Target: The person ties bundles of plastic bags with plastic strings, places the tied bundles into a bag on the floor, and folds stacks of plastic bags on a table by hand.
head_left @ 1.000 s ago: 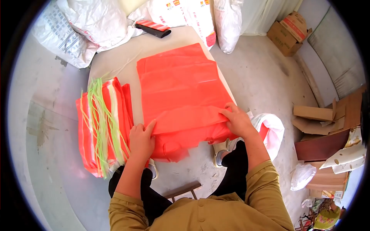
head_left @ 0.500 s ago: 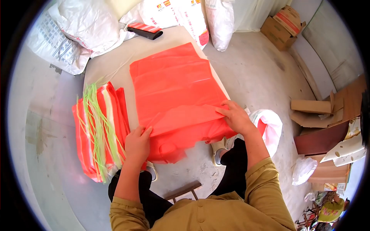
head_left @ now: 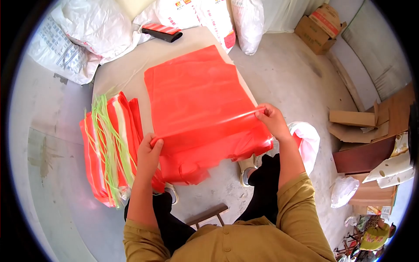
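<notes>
Thin red plastic sheets [head_left: 192, 91] lie stacked on a beige table [head_left: 126, 56], their near end hanging over its front edge. My left hand [head_left: 149, 150] pinches the top sheet at its left side, thumb and fingers closed. At the right side my right hand [head_left: 271, 120] grips the same sheet. Between the hands the sheet is drawn into a taut, shiny fold. Left of the stack is a bundle of red and white striped bags [head_left: 94, 161], with green strings [head_left: 109, 148] draped over it.
White sacks [head_left: 96, 26] stand behind the table, near a black and red striped roll [head_left: 161, 32]. To the right are an open white sack [head_left: 307, 139], cardboard boxes [head_left: 321, 28] and a plastic bag [head_left: 344, 191]. A small wooden stool [head_left: 209, 216] is by my feet. Another person [head_left: 375, 236] is at lower right.
Both hands have moved slightly up and apart, pulling the top sheet's fold tight and straight between them. The view has shifted a little, so the table appears further left.
</notes>
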Motion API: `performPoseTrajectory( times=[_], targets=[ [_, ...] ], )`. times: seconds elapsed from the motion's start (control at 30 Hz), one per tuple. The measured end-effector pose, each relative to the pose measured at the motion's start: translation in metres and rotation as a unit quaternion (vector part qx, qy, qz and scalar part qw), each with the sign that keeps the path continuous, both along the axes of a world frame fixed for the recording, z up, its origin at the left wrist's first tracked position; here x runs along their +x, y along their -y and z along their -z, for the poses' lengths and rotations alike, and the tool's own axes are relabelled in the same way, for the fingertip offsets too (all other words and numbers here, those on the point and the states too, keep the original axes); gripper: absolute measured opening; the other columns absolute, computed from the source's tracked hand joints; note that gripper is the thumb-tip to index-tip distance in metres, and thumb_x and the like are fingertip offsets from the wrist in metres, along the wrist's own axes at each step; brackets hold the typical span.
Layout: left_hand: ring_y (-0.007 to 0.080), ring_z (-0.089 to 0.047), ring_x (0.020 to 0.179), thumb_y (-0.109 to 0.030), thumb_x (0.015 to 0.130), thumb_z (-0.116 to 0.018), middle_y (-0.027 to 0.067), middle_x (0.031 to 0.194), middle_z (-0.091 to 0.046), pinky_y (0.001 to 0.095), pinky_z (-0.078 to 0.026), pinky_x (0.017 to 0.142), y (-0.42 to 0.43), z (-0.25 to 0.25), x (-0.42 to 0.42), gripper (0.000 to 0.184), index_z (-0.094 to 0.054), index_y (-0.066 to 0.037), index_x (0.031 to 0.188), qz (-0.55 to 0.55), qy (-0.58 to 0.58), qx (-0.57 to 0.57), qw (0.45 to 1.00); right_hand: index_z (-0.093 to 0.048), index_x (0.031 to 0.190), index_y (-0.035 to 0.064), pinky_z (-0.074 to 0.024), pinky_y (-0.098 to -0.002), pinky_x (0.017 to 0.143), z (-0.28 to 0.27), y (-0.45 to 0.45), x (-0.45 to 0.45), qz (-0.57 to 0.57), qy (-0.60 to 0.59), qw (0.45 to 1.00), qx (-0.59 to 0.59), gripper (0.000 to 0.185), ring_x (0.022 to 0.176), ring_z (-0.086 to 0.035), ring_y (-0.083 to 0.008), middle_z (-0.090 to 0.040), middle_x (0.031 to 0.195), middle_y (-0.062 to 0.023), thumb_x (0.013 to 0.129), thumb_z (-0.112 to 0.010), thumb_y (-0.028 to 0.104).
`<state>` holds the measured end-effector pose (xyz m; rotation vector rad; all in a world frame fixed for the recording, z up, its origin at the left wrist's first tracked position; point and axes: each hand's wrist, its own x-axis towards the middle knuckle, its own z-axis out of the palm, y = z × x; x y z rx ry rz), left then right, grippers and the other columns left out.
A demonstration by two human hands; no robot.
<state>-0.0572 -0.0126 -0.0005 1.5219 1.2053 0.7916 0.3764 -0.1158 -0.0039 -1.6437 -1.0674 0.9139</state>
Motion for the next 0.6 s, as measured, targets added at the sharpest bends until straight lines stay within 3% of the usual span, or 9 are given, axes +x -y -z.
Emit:
performPoseTrajectory(
  times=[0.07, 0.23, 0.4, 0.6],
  targets=[
    [0.0072, -0.055, 0.084, -0.015, 0.102, -0.065, 0.0000, 0.090, -0.061, 0.0242, -0.046, 0.075, -0.012, 0.004, 0.011, 0.019, -0.062, -0.003, 0.116, -0.042, 0.003, -0.008, 0.999, -0.066, 0.122, 0.0021, -0.0512, -0.0285, 0.079, 0.008, -0.019, -0.008, 0.025, -0.059, 0.996, 0.061, 0.026, 0.091, -0.063, -0.0108, -0.069, 0.093, -0.0050, 0.099, -0.066, 0.013],
    [0.0121, -0.060, 0.089, -0.014, 0.101, -0.064, 0.0041, 0.097, -0.065, 0.0269, -0.050, 0.083, -0.028, 0.024, 0.033, 0.029, -0.057, -0.003, 0.126, -0.146, 0.054, -0.028, 0.987, -0.062, 0.129, 0.0017, -0.0528, -0.0333, 0.081, 0.039, -0.057, -0.013, 0.097, 0.066, 0.993, 0.017, 0.038, 0.092, -0.066, -0.0184, -0.071, 0.097, -0.0120, 0.096, -0.069, 0.020],
    [0.0155, -0.060, 0.096, -0.007, 0.097, -0.061, 0.0093, 0.112, -0.067, 0.0294, -0.050, 0.091, -0.031, 0.023, 0.032, 0.036, -0.054, -0.003, 0.133, -0.124, 0.094, -0.075, 0.985, -0.061, 0.133, 0.0043, -0.0541, -0.0419, 0.088, 0.049, -0.067, -0.016, 0.095, 0.177, 0.980, 0.010, 0.044, 0.100, -0.069, -0.0338, -0.073, 0.109, -0.0192, 0.094, -0.068, 0.025],
    [0.0156, -0.058, 0.104, -0.003, 0.094, -0.062, 0.0059, 0.121, -0.067, 0.0268, -0.048, 0.094, -0.040, 0.035, 0.015, 0.054, -0.051, -0.007, 0.147, -0.065, -0.075, -0.009, 0.995, -0.062, 0.131, 0.0059, -0.0524, -0.0439, 0.096, 0.053, -0.062, -0.005, 0.043, 0.208, 0.976, -0.044, 0.043, 0.110, -0.067, -0.0382, -0.072, 0.119, -0.0191, 0.093, -0.065, 0.027]
  ],
)
